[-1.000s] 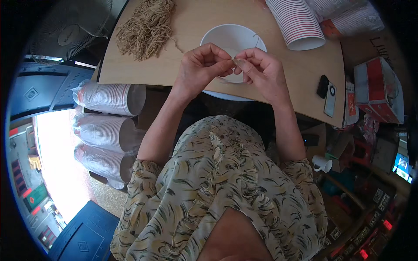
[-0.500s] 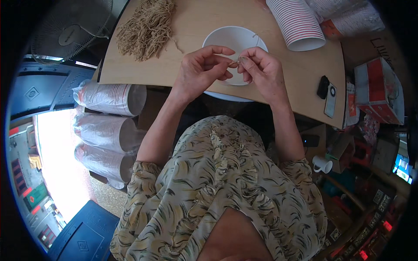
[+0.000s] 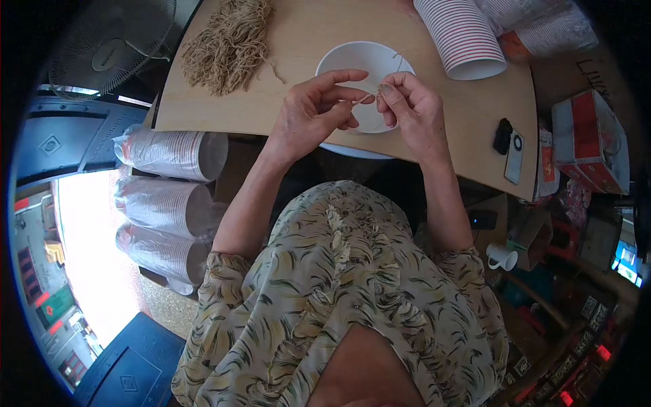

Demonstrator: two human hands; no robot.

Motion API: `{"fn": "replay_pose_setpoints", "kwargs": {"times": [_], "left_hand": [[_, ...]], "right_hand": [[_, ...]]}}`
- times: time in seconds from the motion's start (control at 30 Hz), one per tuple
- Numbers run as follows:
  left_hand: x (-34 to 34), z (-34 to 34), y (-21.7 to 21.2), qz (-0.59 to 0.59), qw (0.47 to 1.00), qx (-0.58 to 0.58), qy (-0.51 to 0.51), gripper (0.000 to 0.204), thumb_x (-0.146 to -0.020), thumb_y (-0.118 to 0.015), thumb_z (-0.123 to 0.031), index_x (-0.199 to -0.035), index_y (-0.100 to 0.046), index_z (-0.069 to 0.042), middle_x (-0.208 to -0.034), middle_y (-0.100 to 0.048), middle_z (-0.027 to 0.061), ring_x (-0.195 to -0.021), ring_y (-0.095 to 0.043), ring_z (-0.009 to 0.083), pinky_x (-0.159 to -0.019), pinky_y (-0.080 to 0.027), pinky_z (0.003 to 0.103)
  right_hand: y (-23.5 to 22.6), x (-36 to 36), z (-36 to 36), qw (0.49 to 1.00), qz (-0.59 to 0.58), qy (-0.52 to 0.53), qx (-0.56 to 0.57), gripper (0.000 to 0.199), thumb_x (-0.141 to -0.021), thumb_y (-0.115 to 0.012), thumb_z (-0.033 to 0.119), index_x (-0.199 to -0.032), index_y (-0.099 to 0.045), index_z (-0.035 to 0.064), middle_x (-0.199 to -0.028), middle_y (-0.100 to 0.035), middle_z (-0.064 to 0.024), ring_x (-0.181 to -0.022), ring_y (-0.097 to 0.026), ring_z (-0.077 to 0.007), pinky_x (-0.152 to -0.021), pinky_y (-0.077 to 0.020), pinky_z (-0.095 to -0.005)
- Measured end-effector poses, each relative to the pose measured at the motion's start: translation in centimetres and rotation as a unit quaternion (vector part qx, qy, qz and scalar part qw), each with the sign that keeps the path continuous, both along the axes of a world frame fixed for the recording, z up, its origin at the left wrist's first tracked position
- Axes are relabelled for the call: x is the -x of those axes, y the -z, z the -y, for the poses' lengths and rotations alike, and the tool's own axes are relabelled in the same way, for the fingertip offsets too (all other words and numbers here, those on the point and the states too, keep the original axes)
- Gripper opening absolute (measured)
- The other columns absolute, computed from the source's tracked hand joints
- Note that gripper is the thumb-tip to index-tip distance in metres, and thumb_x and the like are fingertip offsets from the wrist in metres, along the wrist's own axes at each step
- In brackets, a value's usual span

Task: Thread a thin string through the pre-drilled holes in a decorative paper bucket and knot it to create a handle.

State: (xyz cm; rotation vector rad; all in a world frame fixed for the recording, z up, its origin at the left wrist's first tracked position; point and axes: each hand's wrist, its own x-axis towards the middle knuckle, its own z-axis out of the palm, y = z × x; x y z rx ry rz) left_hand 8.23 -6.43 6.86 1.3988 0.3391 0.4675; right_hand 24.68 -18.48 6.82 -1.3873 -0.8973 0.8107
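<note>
The pale wooden table [image 3: 434,129], smooth and matte with a rounded right corner, fills the upper middle of the view and carries everything the hands work over. On its far left lies a loose heap of tan string pieces [image 3: 227,44], fibrous and tangled. At its far right a long nested stack of paper cups [image 3: 461,34], white with thin red rings, lies on its side with the open mouth toward the person. More such stacks, wrapped in clear plastic sleeves [image 3: 169,152], lie below the table's left edge. A round white bowl [image 3: 363,64], glossy and shallow, sits near the table's front edge, directly beneath the hands. Both forearms rise from the patterned blouse and meet over the bowl. The left hand [image 3: 312,112] is turned palm inward, index finger stretched out, thumb and middle finger pinched together on one end of a short strand of tan string [image 3: 366,98]. The right hand [image 3: 413,112] curls knuckles-up, its fingers [image 3: 388,95] closed on the other end, so the thin strand spans the small gap between the hands just above the bowl's rim. A small black object and a slim grey device [image 3: 514,156] lie near the right edge.
</note>
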Motion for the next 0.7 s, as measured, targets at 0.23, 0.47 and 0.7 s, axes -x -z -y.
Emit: {"fn": "replay_pose_setpoints", "kwargs": {"times": [0.23, 0.47, 0.7], "left_hand": [[-0.6, 0.4, 0.4, -0.050, 0.984, -0.165, -0.053, 0.021, -0.093, -0.071, -0.008, -0.112, -0.072, 0.000, -0.092, -0.074, 0.0030, -0.073, -0.062, 0.0029, -0.067, -0.051, 0.020], [-0.3, 0.8, 0.4, -0.037, 0.975, -0.204, -0.079, 0.010, -0.088, -0.076, -0.007, -0.096, -0.074, 0.000, -0.077, -0.069, -0.0006, -0.059, -0.053, 0.0021, -0.053, -0.044, 0.021], [0.4, 0.4, 0.1, -0.040, 0.910, -0.396, -0.114, 0.011, -0.082, -0.077, -0.005, -0.093, -0.075, -0.006, -0.089, -0.072, 0.0054, -0.080, -0.066, 0.0181, -0.068, -0.054, 0.033]], "right_hand": [[-1.2, -0.1, 0.4, 1.000, 0.018, -0.017, 0.004, 0.013, -0.101, -0.058, 0.010, -0.102, -0.061, -0.0028, -0.077, -0.063, -0.0018, -0.064, -0.053, -0.0054, -0.058, -0.0450, -0.0209], [-2.0, -0.5, 1.2, 0.984, 0.159, -0.062, 0.046, 0.020, -0.091, -0.071, 0.010, -0.098, -0.063, -0.0070, -0.072, -0.063, -0.0033, -0.067, -0.057, -0.0071, -0.062, -0.0489, -0.0262], [-0.9, -1.9, 1.6, 0.994, 0.096, -0.052, -0.002, 0.014, -0.090, -0.073, 0.011, -0.092, -0.068, -0.0020, -0.073, -0.061, 0.0028, -0.066, -0.053, -0.0031, -0.059, -0.0438, -0.0219]]}}
